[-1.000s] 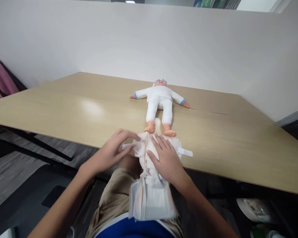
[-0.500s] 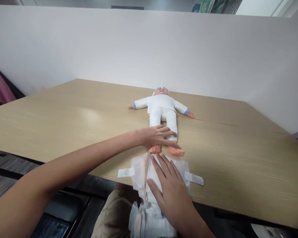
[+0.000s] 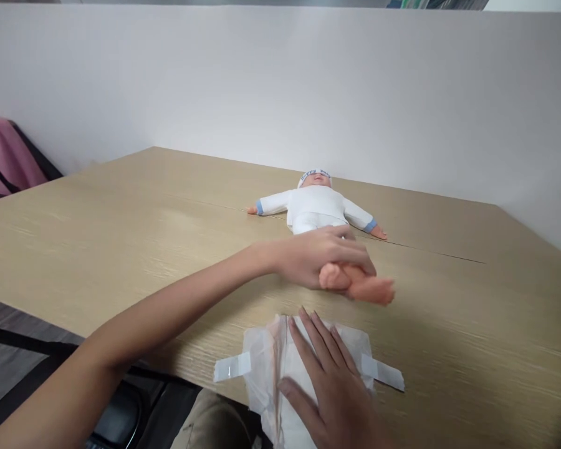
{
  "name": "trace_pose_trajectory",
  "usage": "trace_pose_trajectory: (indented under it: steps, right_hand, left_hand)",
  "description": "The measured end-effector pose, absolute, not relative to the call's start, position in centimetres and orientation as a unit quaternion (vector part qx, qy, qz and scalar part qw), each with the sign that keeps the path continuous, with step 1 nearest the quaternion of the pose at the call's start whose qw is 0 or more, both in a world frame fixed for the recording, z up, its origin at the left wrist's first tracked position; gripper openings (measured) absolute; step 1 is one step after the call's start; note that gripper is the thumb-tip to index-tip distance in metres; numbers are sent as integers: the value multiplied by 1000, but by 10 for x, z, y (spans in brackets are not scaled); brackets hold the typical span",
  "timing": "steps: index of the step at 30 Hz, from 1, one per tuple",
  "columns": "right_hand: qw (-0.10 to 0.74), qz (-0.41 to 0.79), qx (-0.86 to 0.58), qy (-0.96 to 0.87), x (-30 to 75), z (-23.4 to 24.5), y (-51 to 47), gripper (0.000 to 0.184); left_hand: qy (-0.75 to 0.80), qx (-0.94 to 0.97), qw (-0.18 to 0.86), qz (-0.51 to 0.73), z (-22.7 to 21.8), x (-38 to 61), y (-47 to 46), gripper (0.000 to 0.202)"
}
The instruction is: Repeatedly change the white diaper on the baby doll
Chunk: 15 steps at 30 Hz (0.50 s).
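A baby doll (image 3: 316, 202) in white clothes with blue cuffs lies on its back, its arms spread and its head toward the wall. My left hand (image 3: 325, 255) is closed around the doll's lower legs, holding both together; the bare feet stick out past my fingers. Nearer to me, an unfolded diaper (image 3: 262, 362) lies over the table's front edge, with a side tape stretched out on each side. Flat on the diaper's middle rests my right hand (image 3: 330, 380), fingers spread. My left hand covers most of the doll's legs.
The wooden table (image 3: 144, 243) runs back to a pale partition wall (image 3: 243, 87). Pink cloth (image 3: 9, 153) hangs on a chair at the far left. Below the front edge, my knee (image 3: 210, 424) and a dark seat show.
My left hand has closed on the doll's legs and drawn its feet together, raising them and shifting them rightward. My right hand stays on the diaper. The view has shifted.
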State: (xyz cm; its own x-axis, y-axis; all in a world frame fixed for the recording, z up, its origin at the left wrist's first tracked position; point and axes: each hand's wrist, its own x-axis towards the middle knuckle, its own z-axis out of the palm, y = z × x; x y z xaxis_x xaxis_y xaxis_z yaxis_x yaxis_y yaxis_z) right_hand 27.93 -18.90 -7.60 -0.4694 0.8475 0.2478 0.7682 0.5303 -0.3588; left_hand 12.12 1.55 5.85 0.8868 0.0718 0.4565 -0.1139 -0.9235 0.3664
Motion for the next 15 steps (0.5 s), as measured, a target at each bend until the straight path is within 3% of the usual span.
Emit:
trace_pose_trajectory:
  steps: [8,15]
  right_hand:
    - [130,122,-503,-846,280,-64,-121,72]
    - [183,77,-491,-848,281,-61,-17,61]
  left_hand:
    - [60,915,249,313,105,104,38,32]
    - [79,897,254,354,109,102,40,35]
